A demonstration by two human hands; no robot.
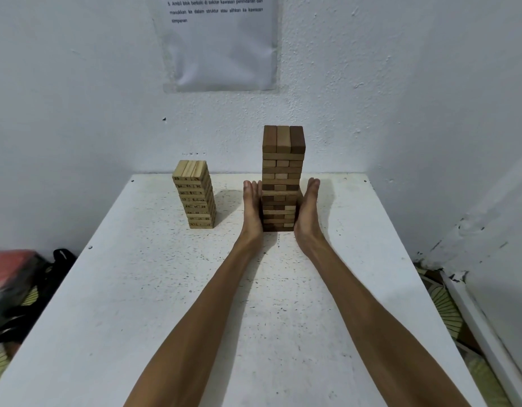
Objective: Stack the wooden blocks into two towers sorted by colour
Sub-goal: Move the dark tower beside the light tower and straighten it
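The dark tower [283,160] stands upright between the left hand [252,208] and right hand [307,208], both equally near, straight fingers [251,189] flat against its lower sides, curled round nothing; the pale tower [195,195] stands on the counter [283,318], well left of them

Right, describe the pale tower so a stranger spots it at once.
On the white table by the wall stand two block towers. The pale tower is the left one: shorter than the brown tower and printed with numbers.
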